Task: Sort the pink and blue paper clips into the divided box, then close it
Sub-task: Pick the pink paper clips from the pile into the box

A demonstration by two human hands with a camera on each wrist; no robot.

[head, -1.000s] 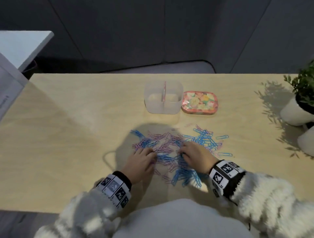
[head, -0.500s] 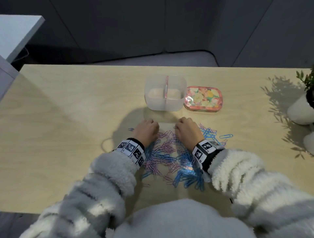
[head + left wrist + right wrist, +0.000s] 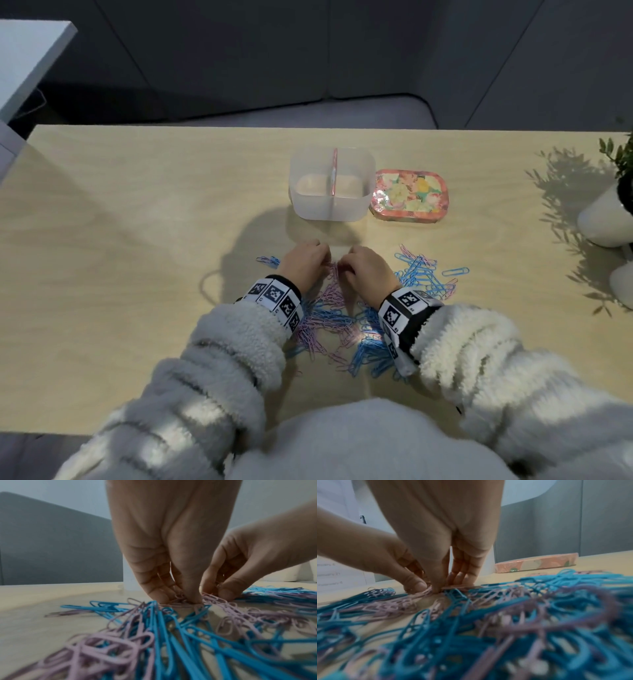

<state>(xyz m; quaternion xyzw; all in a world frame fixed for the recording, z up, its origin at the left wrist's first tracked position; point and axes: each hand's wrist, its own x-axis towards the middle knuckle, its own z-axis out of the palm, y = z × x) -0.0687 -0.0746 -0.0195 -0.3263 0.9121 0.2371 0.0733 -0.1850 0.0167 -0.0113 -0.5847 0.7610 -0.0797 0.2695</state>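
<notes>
A heap of pink paper clips [image 3: 329, 298] and blue paper clips [image 3: 419, 274] lies spread on the wooden table [image 3: 137, 240]. Behind it stands the translucent box [image 3: 301, 202], open, with a pink divider [image 3: 334, 171]. Its flowered lid [image 3: 409, 193] lies flat to the right of it. My left hand [image 3: 318, 258] and right hand [image 3: 349, 262] meet at the heap's far edge, fingers curled down. In the left wrist view the left hand [image 3: 181, 599] pinches pink clips [image 3: 221, 601] against the table. The right hand [image 3: 439, 589] pinches pink clips [image 3: 426, 592] beside it.
Two white plant pots [image 3: 606, 219] stand at the table's right edge, with leaves above. A white surface [image 3: 27, 58] juts in at the far left. A printed sheet [image 3: 329, 574] shows at the left of the right wrist view.
Both hands moved from the heap's near side forward to its far edge, toward the box. They have since drawn close together and now pinch pink clips.
</notes>
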